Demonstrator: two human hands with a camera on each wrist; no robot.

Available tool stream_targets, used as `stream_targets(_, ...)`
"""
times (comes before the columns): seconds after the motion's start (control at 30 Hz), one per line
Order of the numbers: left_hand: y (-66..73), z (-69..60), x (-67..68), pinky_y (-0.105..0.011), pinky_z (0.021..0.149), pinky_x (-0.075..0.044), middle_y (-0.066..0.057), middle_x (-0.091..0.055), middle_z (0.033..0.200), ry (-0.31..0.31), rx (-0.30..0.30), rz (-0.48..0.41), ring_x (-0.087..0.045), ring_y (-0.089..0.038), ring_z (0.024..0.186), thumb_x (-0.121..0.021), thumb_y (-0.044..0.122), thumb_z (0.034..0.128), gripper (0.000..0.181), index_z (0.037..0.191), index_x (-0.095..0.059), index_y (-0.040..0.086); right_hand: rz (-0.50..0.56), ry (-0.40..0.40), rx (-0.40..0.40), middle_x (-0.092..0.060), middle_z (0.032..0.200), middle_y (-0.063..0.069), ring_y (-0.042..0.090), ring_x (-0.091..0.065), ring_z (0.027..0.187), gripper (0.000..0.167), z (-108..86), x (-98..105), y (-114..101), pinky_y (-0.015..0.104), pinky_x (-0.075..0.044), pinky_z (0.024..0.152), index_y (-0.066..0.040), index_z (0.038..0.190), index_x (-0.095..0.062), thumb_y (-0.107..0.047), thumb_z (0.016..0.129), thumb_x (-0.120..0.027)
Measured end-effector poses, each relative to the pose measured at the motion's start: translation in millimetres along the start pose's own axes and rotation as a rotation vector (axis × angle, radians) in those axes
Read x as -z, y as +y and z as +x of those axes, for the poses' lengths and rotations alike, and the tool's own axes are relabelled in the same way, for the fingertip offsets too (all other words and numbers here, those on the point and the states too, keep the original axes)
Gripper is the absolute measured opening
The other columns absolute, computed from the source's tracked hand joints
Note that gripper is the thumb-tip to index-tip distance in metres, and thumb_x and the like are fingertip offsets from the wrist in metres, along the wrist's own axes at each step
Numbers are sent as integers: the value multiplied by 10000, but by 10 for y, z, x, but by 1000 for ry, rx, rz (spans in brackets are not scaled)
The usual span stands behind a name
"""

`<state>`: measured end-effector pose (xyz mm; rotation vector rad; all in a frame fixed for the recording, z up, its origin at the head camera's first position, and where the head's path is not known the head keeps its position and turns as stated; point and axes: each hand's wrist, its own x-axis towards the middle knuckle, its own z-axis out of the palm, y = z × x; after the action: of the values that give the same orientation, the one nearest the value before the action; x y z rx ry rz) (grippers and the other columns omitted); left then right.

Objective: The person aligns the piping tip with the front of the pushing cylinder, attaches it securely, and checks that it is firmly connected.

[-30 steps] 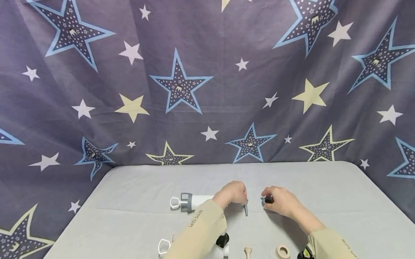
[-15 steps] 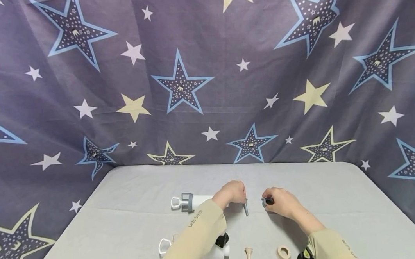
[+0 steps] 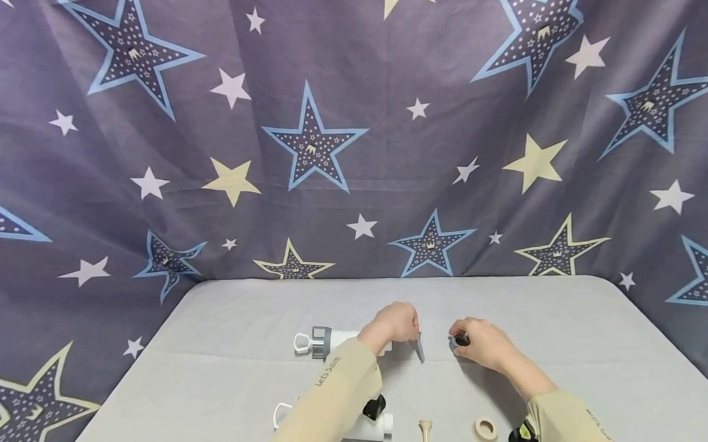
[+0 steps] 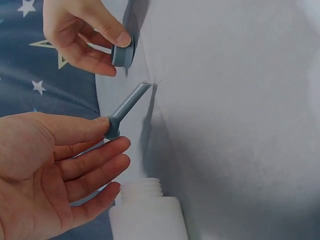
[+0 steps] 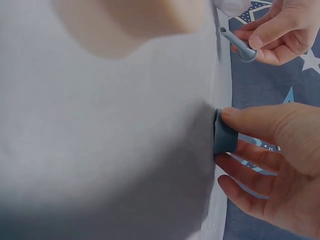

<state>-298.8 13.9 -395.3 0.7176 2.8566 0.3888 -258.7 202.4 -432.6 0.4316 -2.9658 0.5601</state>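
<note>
My left hand pinches a grey-blue spout piece by its wide end between thumb and forefinger, its narrow tube pointing away from the palm. In the right wrist view the spout's tube shows a hollow tip. My right hand holds a short round grey-blue ring or cap between thumb and fingers, low at the table. The two pieces are apart. Near my left hand lies a white bottle with a bare threaded neck, partly behind the wrist in the head view.
A grey collar with a white loop handle is at the bottle's left end. A second white bottle lies nearer, partly under my left sleeve. A beige spout piece and a beige ring lie at the table's front.
The spout in my left hand has risen slightly and tilts a little differently. My right hand keeps its grip on the ring, almost unmoved. The head view has shifted slightly.
</note>
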Motion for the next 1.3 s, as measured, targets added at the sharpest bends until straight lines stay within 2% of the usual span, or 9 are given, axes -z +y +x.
stream_targets(0.23,21,-52,79,-183,513,-371,84,-514,577,35,-24,-19,-442,-63,528,-672,163,768,159,634,-590,141,5,12,0,-656,883,24,212,-612,816,249,9,19,1,410,-470,742,-107,927,-666,-143,692,-739)
stream_targets(0.4,-9,-68,64,-186,528,-378,80,-537,602,40,-25,-38,-459,-68,550,-685,170,765,130,662,-612,138,19,13,3,-649,854,15,188,-604,792,238,-5,-10,-1,391,-470,730,-98,921,-666,-130,695,-733)
stream_targets(0.83,-41,-80,166,-205,566,-382,78,-561,624,80,-34,-70,-467,-85,569,-668,164,769,115,664,-623,147,34,28,4,-636,872,36,217,-606,823,237,-19,39,-22,408,-468,751,-84,939,-660,-140,718,-727)
stream_targets(1.17,-110,-126,215,-222,602,-394,87,-548,615,120,-7,-98,-466,-83,583,-665,191,784,138,661,-614,158,60,87,45,-585,913,94,231,-580,815,270,-25,53,-17,427,-470,754,-33,986,-648,-96,728,-695)
stream_targets(1.3,-150,-135,233,-232,606,-394,85,-549,624,141,2,-124,-464,-89,586,-662,196,787,141,660,-613,158,72,98,53,-575,908,104,222,-570,798,331,-17,68,-38,417,-469,741,-7,1038,-619,-95,728,-695)
